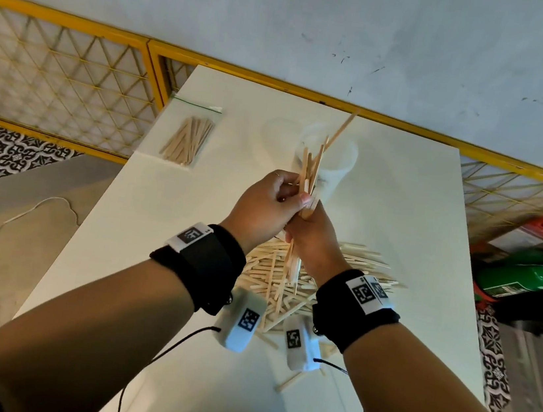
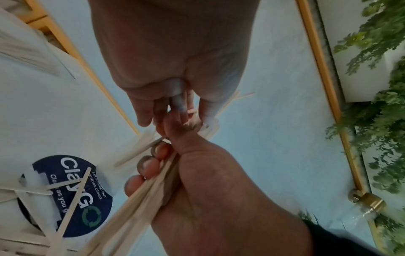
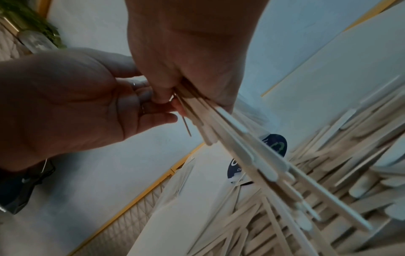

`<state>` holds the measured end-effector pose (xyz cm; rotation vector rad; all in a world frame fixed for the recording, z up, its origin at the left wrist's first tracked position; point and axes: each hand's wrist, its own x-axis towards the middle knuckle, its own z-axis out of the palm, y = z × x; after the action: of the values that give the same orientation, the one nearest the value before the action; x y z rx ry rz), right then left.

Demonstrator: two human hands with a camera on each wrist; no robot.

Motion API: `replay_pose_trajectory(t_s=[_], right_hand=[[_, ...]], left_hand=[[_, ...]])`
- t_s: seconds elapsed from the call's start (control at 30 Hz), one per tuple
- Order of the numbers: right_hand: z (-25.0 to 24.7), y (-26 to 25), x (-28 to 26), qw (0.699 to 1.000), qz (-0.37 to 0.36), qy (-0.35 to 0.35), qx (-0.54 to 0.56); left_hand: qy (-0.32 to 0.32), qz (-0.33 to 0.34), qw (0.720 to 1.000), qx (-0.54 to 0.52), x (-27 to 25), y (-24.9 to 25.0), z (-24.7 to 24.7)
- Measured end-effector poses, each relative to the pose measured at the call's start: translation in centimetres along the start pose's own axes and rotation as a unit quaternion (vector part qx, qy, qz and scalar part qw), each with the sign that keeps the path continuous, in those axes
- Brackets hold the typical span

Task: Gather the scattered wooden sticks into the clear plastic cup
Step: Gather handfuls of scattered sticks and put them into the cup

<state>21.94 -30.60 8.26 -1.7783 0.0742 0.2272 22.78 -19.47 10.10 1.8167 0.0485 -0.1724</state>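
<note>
Above table [image 1: 401, 202] centre: both hands grasp stick bundle [image 1: 310, 173], right hand [image 1: 313, 242] below, left hand [image 1: 263, 204] steadying top; next, likely lower into clear plastic cup [image 1: 334, 165].

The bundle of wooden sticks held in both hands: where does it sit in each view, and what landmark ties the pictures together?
Head: bundle of wooden sticks at centre, upright between both hands, before the clear plastic cup.
Left wrist: bundle runs from centre to lower left.
Right wrist: bundle fans from centre to lower right.
Shared landmark: the loose stick pile on the white table.
</note>
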Motion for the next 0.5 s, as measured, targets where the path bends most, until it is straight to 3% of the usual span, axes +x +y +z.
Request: replay_pose_trajectory(t_s=[0.1,0.27,0.37,0.5], right_hand=[[-0.2,-0.2,0.0,0.998,0.009,0.022,-0.066],[0.4,-0.7,0.2,0.991,-0.027,-0.013,-0.133],[1.0,-0.7,0.0,0.992,-0.01,-0.034,-0.117],[1.3,-1.5,-0.1,0.999,-0.008,-0.053,-0.011]], left_hand=[[0.009,0.02,1.0,0.005,-0.5,0.4,-0.4],[0.056,0.076,0.995,0.013,-0.1,3.7,-1.5],[0.086,0.059,0.994,0.017,1.1,5.6,-2.2],[0.021,0.038,0.999,-0.021,1.6,5.4,-2.8]])
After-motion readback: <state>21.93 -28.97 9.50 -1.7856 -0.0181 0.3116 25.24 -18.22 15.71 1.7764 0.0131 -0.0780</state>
